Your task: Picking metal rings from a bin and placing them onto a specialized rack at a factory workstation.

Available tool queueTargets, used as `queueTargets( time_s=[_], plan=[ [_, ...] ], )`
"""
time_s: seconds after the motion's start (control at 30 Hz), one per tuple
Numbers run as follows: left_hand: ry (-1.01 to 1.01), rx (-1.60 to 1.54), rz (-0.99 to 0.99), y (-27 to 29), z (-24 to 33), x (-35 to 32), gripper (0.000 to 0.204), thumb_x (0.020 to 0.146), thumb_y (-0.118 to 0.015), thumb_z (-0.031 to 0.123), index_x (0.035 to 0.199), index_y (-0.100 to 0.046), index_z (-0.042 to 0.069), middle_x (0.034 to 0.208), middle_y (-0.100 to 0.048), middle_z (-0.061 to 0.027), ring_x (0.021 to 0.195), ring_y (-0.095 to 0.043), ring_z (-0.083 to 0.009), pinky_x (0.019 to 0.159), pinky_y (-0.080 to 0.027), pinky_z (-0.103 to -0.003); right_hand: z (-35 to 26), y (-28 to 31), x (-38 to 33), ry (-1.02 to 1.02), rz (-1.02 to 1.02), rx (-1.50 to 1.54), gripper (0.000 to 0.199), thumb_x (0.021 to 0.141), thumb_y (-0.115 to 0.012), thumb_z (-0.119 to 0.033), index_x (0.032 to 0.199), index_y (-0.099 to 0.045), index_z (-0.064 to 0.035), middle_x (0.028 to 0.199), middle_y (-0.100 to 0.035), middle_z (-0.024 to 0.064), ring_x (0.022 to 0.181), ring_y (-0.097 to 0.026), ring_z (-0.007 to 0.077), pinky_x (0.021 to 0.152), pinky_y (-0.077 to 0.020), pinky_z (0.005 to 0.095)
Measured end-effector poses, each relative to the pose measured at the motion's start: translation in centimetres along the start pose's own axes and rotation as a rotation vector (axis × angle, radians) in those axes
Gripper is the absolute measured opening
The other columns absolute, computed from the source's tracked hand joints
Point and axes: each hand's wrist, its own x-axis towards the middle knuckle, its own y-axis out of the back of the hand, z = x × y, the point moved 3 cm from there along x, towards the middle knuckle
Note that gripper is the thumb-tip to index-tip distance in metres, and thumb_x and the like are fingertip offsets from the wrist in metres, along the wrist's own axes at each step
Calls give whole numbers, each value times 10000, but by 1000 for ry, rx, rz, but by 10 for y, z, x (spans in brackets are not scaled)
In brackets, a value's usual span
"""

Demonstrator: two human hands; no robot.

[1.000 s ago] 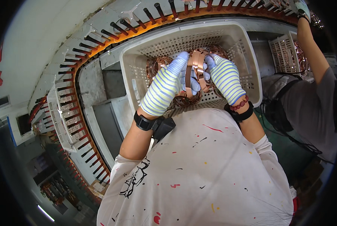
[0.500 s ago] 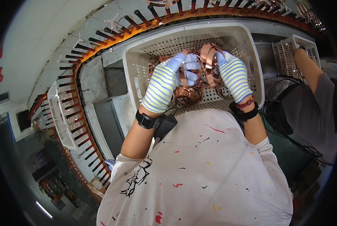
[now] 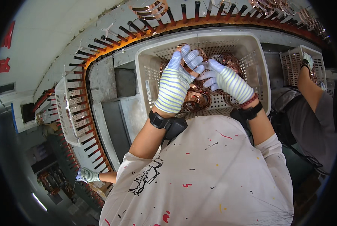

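Steady the copper-coloured band [image 3: 185, 66] by its edge in the left hand [image 3: 176, 83], curled round it with thumb and fingers, above the pale perforated basket [image 3: 149, 81]. Use the right hand [image 3: 228, 81], just right of the left, fingers loosely parted and nothing clearly gripped, to support or separate; touching the band or not, impossible to tell. Turn gently: thin metal, probably easy to bend or scratch. Ease clear of the loose bands [image 3: 200, 101] below both hands, likely prone to catching one another.

Left of the left hand, outside the basket, a grey ledge [image 3: 102, 88] with recessed hollows [image 3: 126, 83]; farther left, curving round beyond both hands, an orange-edged rail [image 3: 129, 39] with dark pegs [image 3: 197, 11]. Well right of the right hand, a second basket [image 3: 289, 62] with a co-worker's gloved hand [image 3: 308, 60] at it; low and far left of the left hand, another person's gloved hand [image 3: 88, 175].
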Motion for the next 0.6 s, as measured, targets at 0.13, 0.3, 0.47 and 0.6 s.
queueTargets(
  time_s=[0.13, 0.3, 0.47, 0.6],
  plan=[
    [-25, 17, -109, 0, -3, 5, 555, 1042, -616, 371, 1436, -489, 1, 1367, -572, -196, 1223, -613, -334, 1096, -493, -492, 1, 2, 30, 107, -9, 88, 452, 1055, -534, -480, 1166, -712, -80, 843, -699, -6, 716, -635, 77, 633, -493, 227],
    [-111, 381, -19, 28, 62, -4, 636, 1030, -630, 396, 1489, -431, 5, 1418, -549, -210, 1281, -583, -327, 1116, -474, -496, -22, -4, 14, 68, 4, 202, 380, 1042, -611, -357, 1191, -702, -19, 814, -676, -19, 618, -597, 40, 469, -431, 168],
    [-357, 315, 216, 74, 186, 36, 1019, 924, -747, 480, 1603, -159, -1, 1627, -215, -300, 1519, -269, -427, 1215, -350, -578, -26, 13, 0, 73, -129, 429, 386, 1063, -586, -314, 1217, -676, 29, 829, -686, 1, 660, -650, 66, 479, -498, 198],
    [-310, 256, 354, 75, 230, 70, 1130, 840, -813, 542, 1597, -181, -10, 1647, -219, -264, 1502, -306, -417, 1206, -355, -563, -24, 17, -7, 113, -113, 556, 340, 1053, -609, -275, 1222, -675, 12, 886, -719, 13, 667, -651, 83, 477, -505, 231]
  ],
)
